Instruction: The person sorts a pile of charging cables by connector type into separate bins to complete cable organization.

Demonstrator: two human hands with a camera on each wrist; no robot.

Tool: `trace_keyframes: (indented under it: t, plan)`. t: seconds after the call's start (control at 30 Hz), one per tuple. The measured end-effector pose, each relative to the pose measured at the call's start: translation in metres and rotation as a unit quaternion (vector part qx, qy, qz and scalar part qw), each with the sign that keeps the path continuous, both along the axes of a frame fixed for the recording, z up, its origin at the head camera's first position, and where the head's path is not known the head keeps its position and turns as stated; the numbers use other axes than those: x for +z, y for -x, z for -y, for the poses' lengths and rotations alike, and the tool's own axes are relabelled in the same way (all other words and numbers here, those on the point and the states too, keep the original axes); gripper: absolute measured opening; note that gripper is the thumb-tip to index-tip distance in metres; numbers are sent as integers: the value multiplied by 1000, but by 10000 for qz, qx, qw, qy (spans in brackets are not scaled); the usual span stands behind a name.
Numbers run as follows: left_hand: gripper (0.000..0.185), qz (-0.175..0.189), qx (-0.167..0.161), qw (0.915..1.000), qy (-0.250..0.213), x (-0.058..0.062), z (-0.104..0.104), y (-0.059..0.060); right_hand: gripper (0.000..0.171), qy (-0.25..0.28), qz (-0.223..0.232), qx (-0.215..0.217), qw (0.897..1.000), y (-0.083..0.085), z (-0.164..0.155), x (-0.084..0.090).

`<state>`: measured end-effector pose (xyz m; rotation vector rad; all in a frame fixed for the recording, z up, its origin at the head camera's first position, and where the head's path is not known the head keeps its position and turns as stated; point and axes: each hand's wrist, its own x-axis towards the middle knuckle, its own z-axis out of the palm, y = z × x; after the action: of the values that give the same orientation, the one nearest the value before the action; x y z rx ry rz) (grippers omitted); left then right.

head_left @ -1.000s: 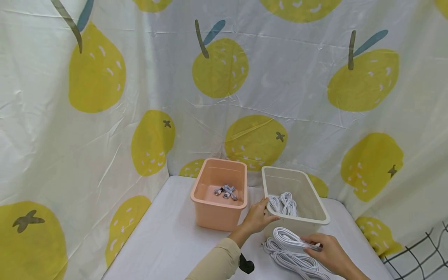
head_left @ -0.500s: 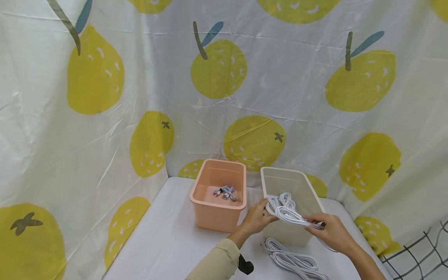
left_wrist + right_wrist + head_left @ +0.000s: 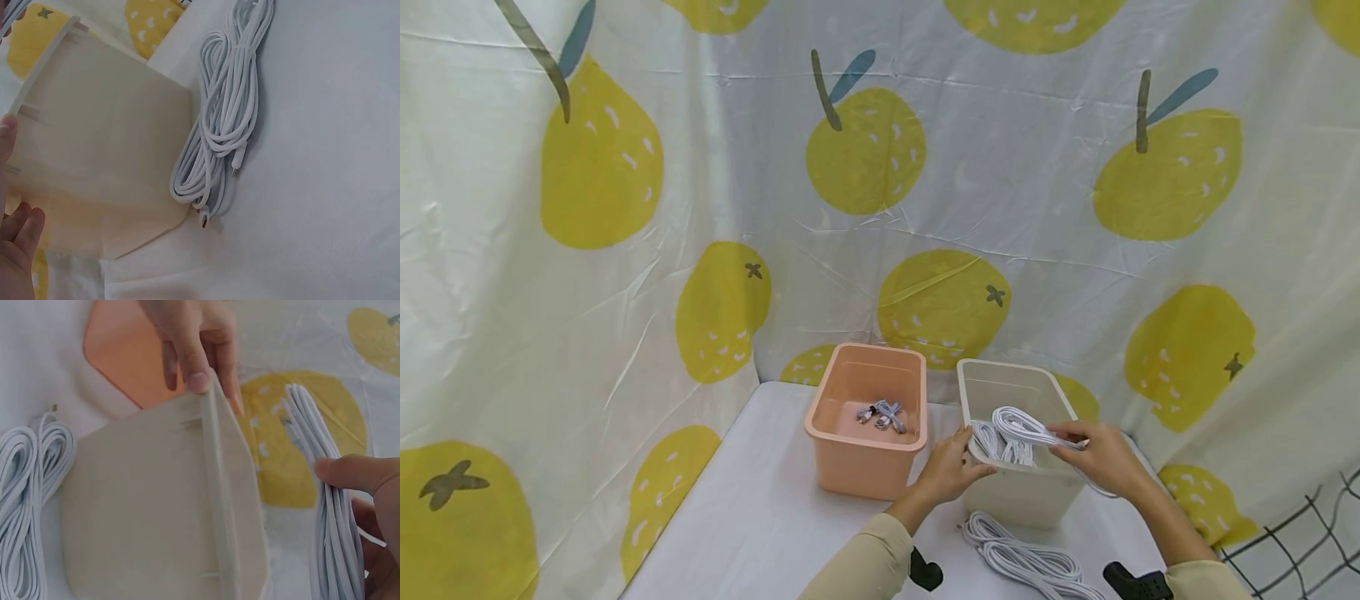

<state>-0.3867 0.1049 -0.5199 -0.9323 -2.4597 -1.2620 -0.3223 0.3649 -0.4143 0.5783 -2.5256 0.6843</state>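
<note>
My right hand [image 3: 1099, 456] pinches a coiled white cable [image 3: 1021, 425] over the cream bin [image 3: 1030, 497]. In the right wrist view the thumb lies across that cable bundle [image 3: 325, 506]. My left hand [image 3: 946, 468] grips the near left corner of the cream bin's rim, thumb outside, as the right wrist view shows. Inside this bin lie other coiled white cables [image 3: 987, 442], partly hidden by the held one. On the table in front of the bin rest more coiled white cables [image 3: 1022, 557], whose metal plugs show in the left wrist view.
A peach bin [image 3: 865, 467] stands left of the cream one, with several short cables [image 3: 883, 415] inside. Behind both hangs a curtain [image 3: 1045, 183] with yellow fruit prints. A dark grid pattern [image 3: 1300, 533] shows at the lower right. The table [image 3: 760, 517] is covered in white.
My right hand has lifted the coiled cable from above the table pile, up and forward to over the cream bin. The left hand keeps its grip on the rim.
</note>
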Motion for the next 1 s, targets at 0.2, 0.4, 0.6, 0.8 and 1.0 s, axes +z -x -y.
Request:
trace_keyframes:
  t: [0.2, 0.4, 0.6, 0.8, 1.0]
  plan:
    - [79, 33, 1, 10000, 9, 0, -1, -1, 26, -4, 254, -276, 9993, 13, 1, 9]
    - [78, 163, 41, 9999, 5, 1, -2, -1, 24, 2, 312, -360, 9989, 27, 4, 12]
    - [79, 282, 6, 9996, -2, 2, -2, -2, 26, 14, 356, -558, 9978, 43, 6, 12]
    - [79, 229, -32, 9997, -19, 0, -2, 1, 28, 52, 413, -816, 9958, 61, 10, 8]
    - [80, 204, -20, 9998, 8, -2, -2, 2, 34, 25, 615, -1056, 9925, 74, 16, 7]
